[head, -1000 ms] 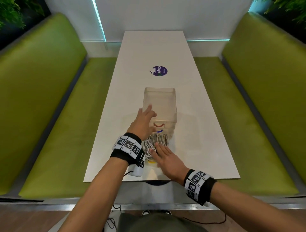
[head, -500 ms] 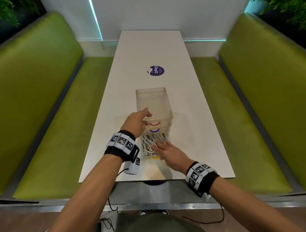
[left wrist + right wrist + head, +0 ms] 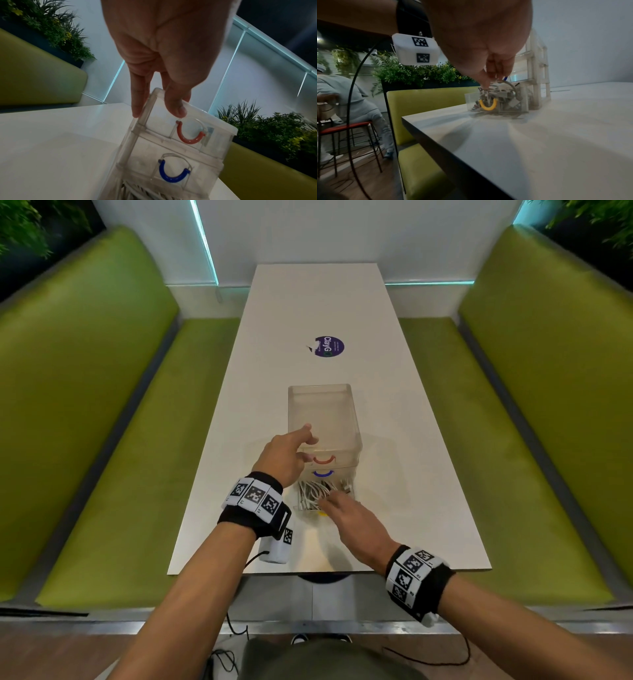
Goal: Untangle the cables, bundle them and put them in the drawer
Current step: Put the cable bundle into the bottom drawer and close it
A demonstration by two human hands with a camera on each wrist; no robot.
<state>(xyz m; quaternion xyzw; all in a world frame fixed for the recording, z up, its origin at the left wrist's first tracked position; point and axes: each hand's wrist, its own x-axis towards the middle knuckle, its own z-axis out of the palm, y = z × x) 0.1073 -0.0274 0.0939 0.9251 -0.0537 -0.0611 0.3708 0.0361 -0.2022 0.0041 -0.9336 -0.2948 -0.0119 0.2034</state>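
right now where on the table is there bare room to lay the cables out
Bare tabletop runs right of the drawer unit to the table's right edge, and left of it beside the left hand. Beyond the purple sticker the far end is bare too. It is crowded at the open bottom drawer, packed with white cables, where the right hand reaches in.

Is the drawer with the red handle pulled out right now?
No, the drawer with the red handle sits flush in the clear drawer unit; only the bottom drawer with the yellow handle is pulled out.
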